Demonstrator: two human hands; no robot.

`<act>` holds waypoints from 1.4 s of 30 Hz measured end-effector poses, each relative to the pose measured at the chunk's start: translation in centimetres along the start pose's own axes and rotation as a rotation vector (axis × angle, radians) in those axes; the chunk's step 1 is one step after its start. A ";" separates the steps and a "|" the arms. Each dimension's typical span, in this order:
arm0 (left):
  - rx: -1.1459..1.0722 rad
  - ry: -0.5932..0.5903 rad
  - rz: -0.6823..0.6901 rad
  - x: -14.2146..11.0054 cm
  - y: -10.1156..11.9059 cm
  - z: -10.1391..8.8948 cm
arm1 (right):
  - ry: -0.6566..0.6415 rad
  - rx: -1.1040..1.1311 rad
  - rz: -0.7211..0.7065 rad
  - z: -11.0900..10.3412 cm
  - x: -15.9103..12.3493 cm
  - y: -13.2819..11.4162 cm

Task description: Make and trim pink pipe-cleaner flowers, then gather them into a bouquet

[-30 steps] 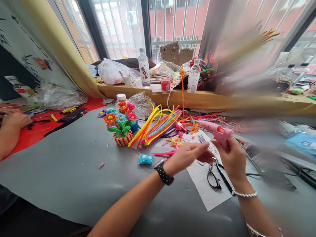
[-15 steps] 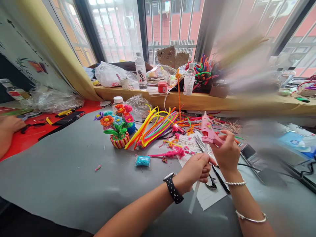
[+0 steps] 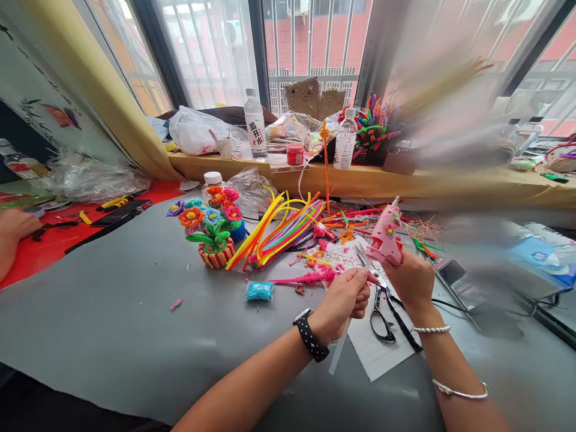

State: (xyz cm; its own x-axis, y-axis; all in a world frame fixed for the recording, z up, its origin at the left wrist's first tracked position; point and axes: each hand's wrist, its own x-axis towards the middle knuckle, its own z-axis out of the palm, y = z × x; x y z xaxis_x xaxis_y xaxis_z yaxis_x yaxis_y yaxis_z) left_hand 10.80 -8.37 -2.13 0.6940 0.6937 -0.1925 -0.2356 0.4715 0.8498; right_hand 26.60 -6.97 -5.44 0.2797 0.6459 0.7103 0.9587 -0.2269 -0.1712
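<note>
My right hand (image 3: 410, 281) is closed round the handle of a pink glue gun (image 3: 385, 235), its nozzle tilted up and away from me. A long translucent glue stick (image 3: 339, 351) runs from the back of the gun down past my wrist. My left hand (image 3: 345, 300) grips that stick in closed fingers, just below the gun. Beneath both hands lie black-handled scissors (image 3: 382, 324) on a white sheet of paper (image 3: 375, 360). Left of my left hand are a fuzzy pink stem (image 3: 310, 278) and a small blue packet (image 3: 260, 291).
A pot of pipe-cleaner flowers (image 3: 216, 255) stands beside a bundle of coloured pipe cleaners (image 3: 288, 231). A phone (image 3: 452, 279) lies to the right. Bottles, including one water bottle (image 3: 255, 129), line the window sill. At far left, another person's hand (image 3: 18, 225) rests over red cloth.
My left hand has closed on the glue stick, then shifted slightly left and up with it. The glue gun has turned from pointing left to pointing upward, then tilted a little right.
</note>
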 end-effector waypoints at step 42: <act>-0.068 -0.066 -0.052 0.5 0.2 -0.8 | -0.175 -0.157 0.034 -1.1 -0.6 -1.1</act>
State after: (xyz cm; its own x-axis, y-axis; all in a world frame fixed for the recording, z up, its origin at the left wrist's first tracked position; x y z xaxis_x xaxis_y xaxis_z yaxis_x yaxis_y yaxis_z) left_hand 10.54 -7.51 -2.43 0.7494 0.6309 -0.2008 -0.2421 0.5433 0.8039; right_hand 25.30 -7.88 -4.93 0.3293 0.7494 0.5745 0.9328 -0.3524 -0.0750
